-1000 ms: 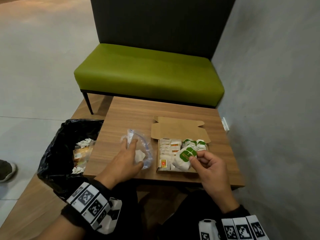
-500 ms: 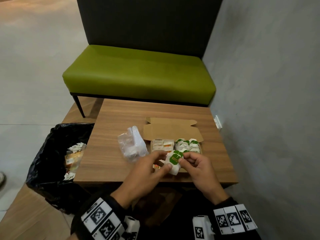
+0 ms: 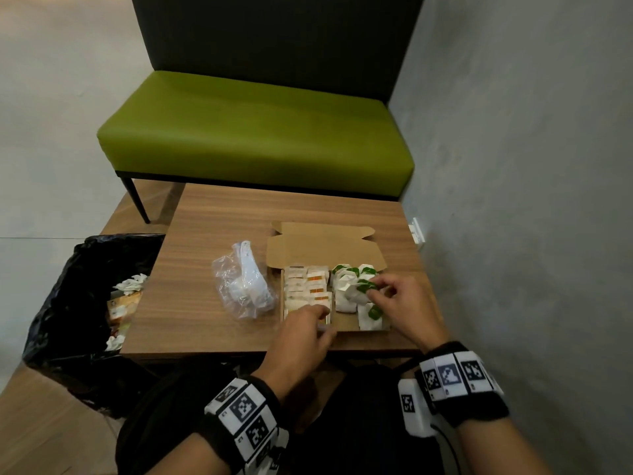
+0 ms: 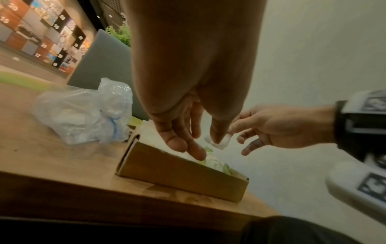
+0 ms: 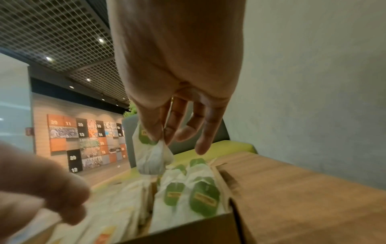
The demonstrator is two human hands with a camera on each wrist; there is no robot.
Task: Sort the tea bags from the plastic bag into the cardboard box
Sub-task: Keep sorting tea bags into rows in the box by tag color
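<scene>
Head view shows the held tea bag [image 3: 359,290], a soft white paper pouch with a rounded green label, pinched by one crumpled corner between the thumb and forefinger of the right hand [image 3: 399,303], the other fingers loosely spread. It hangs just above the right side of the cardboard box [image 3: 342,326]. From the right wrist view the pouch [image 5: 151,158] dangles limp from that pinch, its paper creased and slightly translucent, with the green label turned toward the thumb.

Plain brown corrugated board forms the shallow rectangular box, whose lid flap [image 3: 325,246] is folded back flat toward the bench. Inside, the contents fall into two groups: on the left, flat white sachets with orange markings [image 3: 310,286] packed in neat overlapping rows; on the right, puffier green-labelled bags [image 5: 200,193] lying side by side, their labels oval with a yellowish band. The left hand [image 3: 301,341] reaches over the near left edge of the box with relaxed, straightish fingers whose tips are at the orange-marked sachets; it grips nothing that can be seen.

Just left of the box lies the plastic bag [image 3: 245,286], clear, thin and wrinkled, slumped in a heap with some white contents inside that are too blurred to identify. Everything rests on a small wood-grain table [image 3: 212,228]. Beside the table's left edge stands a bin lined with a glossy black sack [image 3: 68,296], holding crumpled white paper and an orange-toned packet. Beyond the table is a bench with a smooth green cushion [image 3: 253,132] and a dark backrest, set against a grey wall.
</scene>
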